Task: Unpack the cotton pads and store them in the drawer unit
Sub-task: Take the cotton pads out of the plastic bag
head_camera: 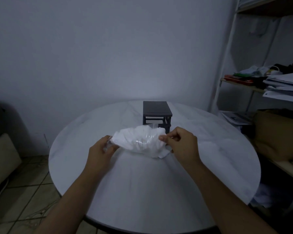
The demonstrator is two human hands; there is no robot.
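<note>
A clear plastic bag of white cotton pads (140, 141) hangs between my two hands above the round white table (150, 191). My left hand (101, 152) grips the bag's left end. My right hand (179, 142) pinches the bag's right end between thumb and fingers. Just behind the bag stands a small dark grey drawer unit (156, 110) near the table's far edge; its lower front is partly hidden by the bag, and its upper slot looks hollow.
A white metal shelf (227, 65) at the right carries stacked papers (284, 86) and clutter. A brown bag (277, 134) sits beside the table's right edge. A dark seat (0, 132) stands at the far left on the tiled floor.
</note>
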